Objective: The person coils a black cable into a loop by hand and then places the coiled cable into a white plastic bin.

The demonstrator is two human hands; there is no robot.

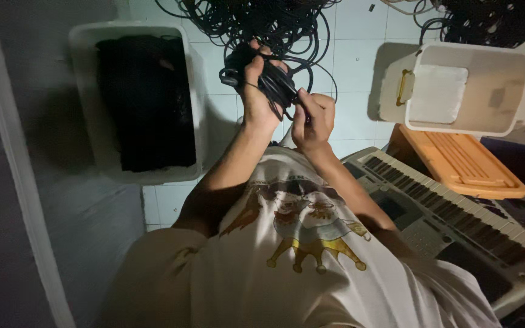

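Cloth of a white printed shirt [302,243] fills the near foreground, and beside it, on the person's right, an electronic keyboard [451,212] lies at a slant. Further out, both hands work a bundle of black cable [268,76] held above the tiled floor [360,67]. The left hand [256,91] is closed around the coiled bundle, fingers wrapped through the loops; the right hand [314,118] pinches a strand at the coil's lower end, fingers nearly shut. The coil looks mostly gathered, though a line runs from it to the loose black tangle [256,21] farther off on the floor, so winding seems unfinished. A white bin [86,97] at left holds dark contents; an open white bin [457,88] with an orange lid [463,161] beside it sits at right. Much cable remains heaped beyond.
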